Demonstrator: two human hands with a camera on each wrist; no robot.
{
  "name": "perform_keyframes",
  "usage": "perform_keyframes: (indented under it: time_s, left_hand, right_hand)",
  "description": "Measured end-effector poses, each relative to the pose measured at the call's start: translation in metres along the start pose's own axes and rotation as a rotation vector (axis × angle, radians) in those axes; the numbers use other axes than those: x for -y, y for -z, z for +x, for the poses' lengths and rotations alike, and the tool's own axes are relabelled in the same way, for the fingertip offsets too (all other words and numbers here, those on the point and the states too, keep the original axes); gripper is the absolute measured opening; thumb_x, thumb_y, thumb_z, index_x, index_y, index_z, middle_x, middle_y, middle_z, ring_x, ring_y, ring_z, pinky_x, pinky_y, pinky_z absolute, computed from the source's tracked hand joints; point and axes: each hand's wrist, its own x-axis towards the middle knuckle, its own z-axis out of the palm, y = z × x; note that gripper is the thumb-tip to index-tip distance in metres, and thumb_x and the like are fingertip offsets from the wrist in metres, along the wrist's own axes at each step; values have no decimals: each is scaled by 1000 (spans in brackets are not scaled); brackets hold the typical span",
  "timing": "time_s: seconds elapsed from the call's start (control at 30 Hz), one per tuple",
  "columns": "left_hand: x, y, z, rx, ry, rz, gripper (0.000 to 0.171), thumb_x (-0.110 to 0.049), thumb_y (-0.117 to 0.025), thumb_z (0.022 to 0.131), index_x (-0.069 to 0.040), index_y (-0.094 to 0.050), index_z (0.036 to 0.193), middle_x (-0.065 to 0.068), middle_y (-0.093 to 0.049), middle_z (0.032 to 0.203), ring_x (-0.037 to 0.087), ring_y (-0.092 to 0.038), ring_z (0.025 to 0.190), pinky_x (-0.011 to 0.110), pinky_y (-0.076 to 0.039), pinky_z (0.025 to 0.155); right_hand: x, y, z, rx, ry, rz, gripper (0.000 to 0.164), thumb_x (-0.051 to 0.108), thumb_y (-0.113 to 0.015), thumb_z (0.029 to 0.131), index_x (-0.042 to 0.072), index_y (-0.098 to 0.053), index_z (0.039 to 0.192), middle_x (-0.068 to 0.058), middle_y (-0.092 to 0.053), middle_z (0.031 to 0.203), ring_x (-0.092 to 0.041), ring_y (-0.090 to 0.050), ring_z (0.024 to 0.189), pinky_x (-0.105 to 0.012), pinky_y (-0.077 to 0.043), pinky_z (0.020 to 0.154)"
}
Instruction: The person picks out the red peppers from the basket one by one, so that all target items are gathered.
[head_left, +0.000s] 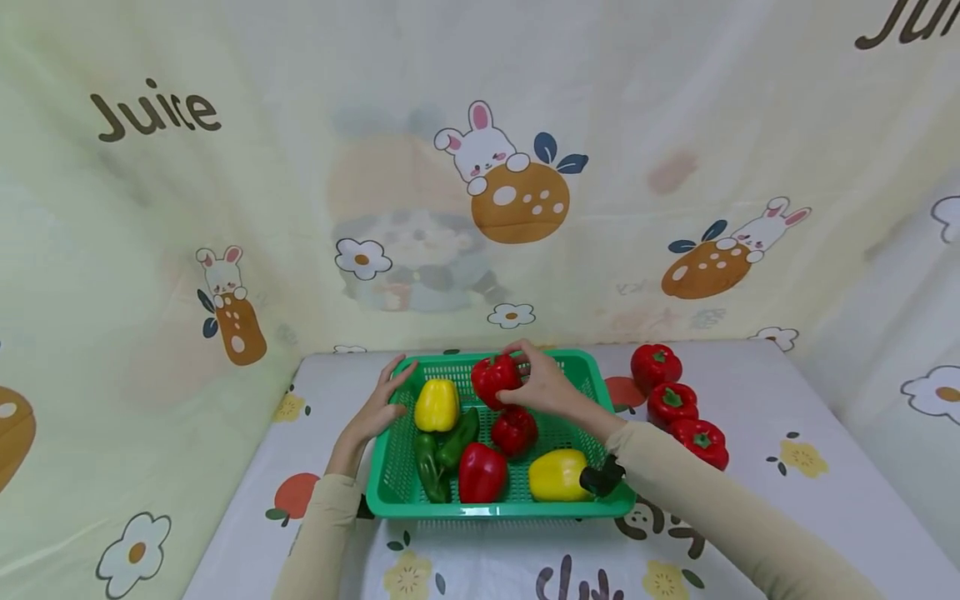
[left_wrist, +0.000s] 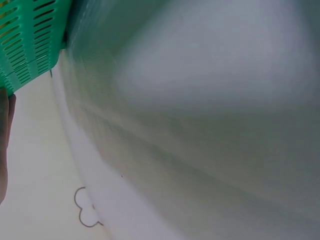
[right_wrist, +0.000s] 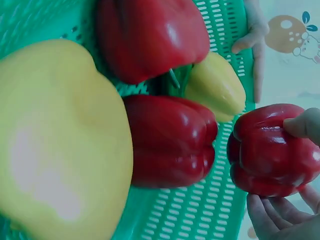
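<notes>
My right hand (head_left: 542,385) grips a red bell pepper (head_left: 493,379) over the back of a green plastic basket (head_left: 495,511), thumb on one side and fingers on the other. In the right wrist view that bell pepper (right_wrist: 275,155) shows its lobed end. My left hand (head_left: 375,408) holds the basket's left rim, its thumb reaching over the edge. Inside lie a yellow bell pepper (head_left: 437,406) at the back left, two green peppers (head_left: 459,439) below it, two more red bell peppers (head_left: 482,473) and another yellow bell pepper (head_left: 557,475) at the front right.
Three red bell peppers (head_left: 672,402) stand in a slanting row on the printed tablecloth (head_left: 757,500), right of the basket, close beside my right sleeve. A printed curtain (head_left: 300,167) hangs behind the table and along both sides.
</notes>
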Motion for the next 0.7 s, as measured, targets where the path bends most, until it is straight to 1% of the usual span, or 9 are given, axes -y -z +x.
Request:
perform_keyframes:
  time_s: [0.13, 0.27, 0.4, 0.57, 0.7]
  left_hand:
    - [1, -1, -1, 1, 7, -2, 86, 11, -52, 74, -6, -29, 155, 13, -1, 164, 43, 3, 148, 73, -13, 106]
    - [1, 0, 0, 7, 8, -4, 86, 13, -52, 74, -5, -28, 155, 15, 1, 164, 43, 4, 148, 73, -13, 106]
    - [0, 0, 1, 17, 13, -5, 86, 12, -51, 75, -6, -27, 156, 15, 2, 164, 42, 5, 148, 72, -13, 107]
    - [-2, 0, 0, 13, 0, 2, 86, 10, -51, 75, -7, -28, 156, 15, 1, 164, 43, 4, 148, 73, -14, 106]
    - [-1, 1, -2, 13, -2, 16, 86, 10, -51, 75, -6, -28, 156, 16, 1, 164, 44, 3, 147, 73, -14, 106]
  right_hand:
    - [0, 13, -6, -26, 17, -26, 65, 15, -80, 78, 8, -46, 133, -19, -57, 126, -34, -60, 106, -43, -56, 81]
    - [-2, 27, -11, -71, 41, -27, 68, 12, -81, 75, 5, -45, 132, -21, -57, 126, -36, -59, 106, -45, -55, 82]
    - [-9, 44, -15, -113, 60, -25, 72, 9, -82, 73, 2, -43, 133, -23, -57, 126, -38, -59, 106, -47, -55, 84]
    - [-17, 65, -22, -133, 33, -39, 79, 9, -81, 76, 5, -36, 141, -24, -52, 131, -39, -56, 111, -49, -53, 88]
    - [-22, 82, -28, -140, 11, -71, 85, 10, -81, 77, 6, -35, 148, -24, -49, 136, -41, -53, 115, -51, -53, 87]
